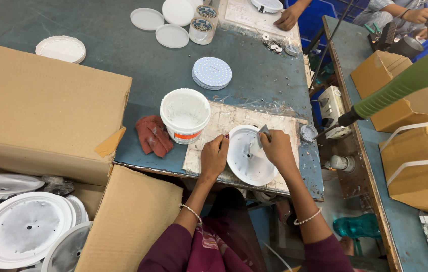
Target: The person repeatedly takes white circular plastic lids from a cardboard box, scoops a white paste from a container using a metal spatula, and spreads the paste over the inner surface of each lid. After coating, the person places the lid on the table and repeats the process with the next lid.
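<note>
Head view is showing a scuffed grey surface point(123, 55) carrying one white bucket point(185, 115), one red rag point(152, 135) and three loose white discs point(172, 36). Left hand point(214, 156) fingers are pressing closed on the round white housing point(248, 156) lying on a board at the near edge, while right hand point(276, 147) fingers are pinching a small grey scraper point(263, 132) over it.

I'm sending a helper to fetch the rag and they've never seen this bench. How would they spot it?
Start at the big cardboard box on the left of the blue-grey worktable. Just right of its lower corner stands a white plastic bucket; the rag lies crumpled against the bucket's left side. It is the only soft, reddish-brown thing among hard white discs.
</note>
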